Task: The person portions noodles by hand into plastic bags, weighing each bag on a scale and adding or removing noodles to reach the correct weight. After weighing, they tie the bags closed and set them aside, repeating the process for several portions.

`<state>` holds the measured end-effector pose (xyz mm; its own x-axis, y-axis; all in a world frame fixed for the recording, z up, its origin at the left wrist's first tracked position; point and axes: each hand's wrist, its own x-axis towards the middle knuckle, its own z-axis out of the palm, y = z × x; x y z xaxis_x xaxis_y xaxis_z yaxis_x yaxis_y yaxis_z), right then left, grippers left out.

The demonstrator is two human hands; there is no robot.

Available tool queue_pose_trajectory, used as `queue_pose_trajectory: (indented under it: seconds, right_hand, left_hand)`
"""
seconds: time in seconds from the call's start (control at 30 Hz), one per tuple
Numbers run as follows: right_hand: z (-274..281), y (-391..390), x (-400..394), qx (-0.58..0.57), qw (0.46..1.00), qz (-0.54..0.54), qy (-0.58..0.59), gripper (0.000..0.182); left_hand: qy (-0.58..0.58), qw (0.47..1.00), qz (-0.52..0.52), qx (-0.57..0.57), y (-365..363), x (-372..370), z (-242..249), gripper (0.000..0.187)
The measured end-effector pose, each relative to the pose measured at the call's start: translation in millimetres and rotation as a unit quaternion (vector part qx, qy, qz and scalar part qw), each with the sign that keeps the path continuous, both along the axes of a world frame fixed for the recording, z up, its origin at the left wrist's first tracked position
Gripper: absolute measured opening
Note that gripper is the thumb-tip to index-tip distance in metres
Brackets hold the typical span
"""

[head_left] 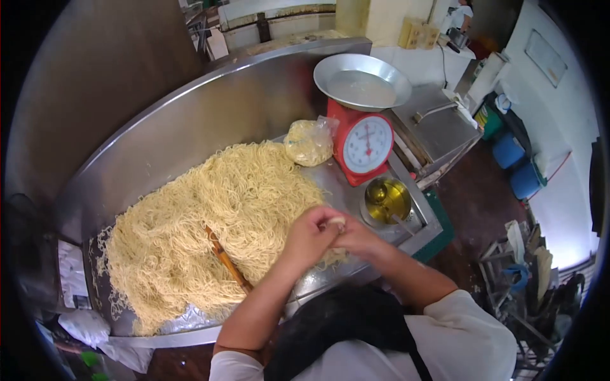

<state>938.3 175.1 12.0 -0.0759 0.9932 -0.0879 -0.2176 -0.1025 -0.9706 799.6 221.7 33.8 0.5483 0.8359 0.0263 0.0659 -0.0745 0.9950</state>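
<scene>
My left hand and my right hand are pressed together above the front edge of the metal tray, with their fingers closed. A small pale bit shows between them, too little to name. Below and to the left spreads a large heap of yellow noodles. A brown wooden stick is stuck into the heap, its lower end near my left forearm. Just right of my hands stands a metal container of yellow oil with a ladle in it.
A red dial scale with a wide metal pan stands at the back right of the tray. Beside it sits a tied clear bag of noodles. A tall metal wall curves behind. Blue bins stand on the floor; a person is far off.
</scene>
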Motion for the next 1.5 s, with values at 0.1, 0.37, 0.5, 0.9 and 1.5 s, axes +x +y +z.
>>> queue_pose_trajectory:
  seconds: [0.1,0.37,0.5,0.9,1.5]
  right_hand:
    - [8.1,9.7,-10.2,-0.073,0.987,0.077,0.117,0.036]
    - [54.5,26.5,-16.0,-0.062,0.97,0.035,0.231,0.024]
    - [54.9,31.0,12.5,0.027,0.994,-0.025,0.104,0.023]
    - [-17.7,38.1,26.6,-0.123,0.986,0.058,0.1,0.05]
    - [-29.9,27.8,92.7,-0.164,0.968,0.139,0.13,0.034]
  left_hand:
    - [0.096,0.962,0.032,0.253,-2.4,-13.6,30.6,0.018]
    - [-0.164,0.953,-0.165,-0.192,0.6,-51.1,-36.9,0.034]
    - [0.058,0.971,-0.092,-0.211,7.6,-77.0,-56.0,0.031]
    - [0.013,0.991,-0.1,-0.091,52.6,0.6,-5.4,0.029]
    - [-0.087,0.946,0.222,-0.218,263.8,98.0,-97.2,0.024]
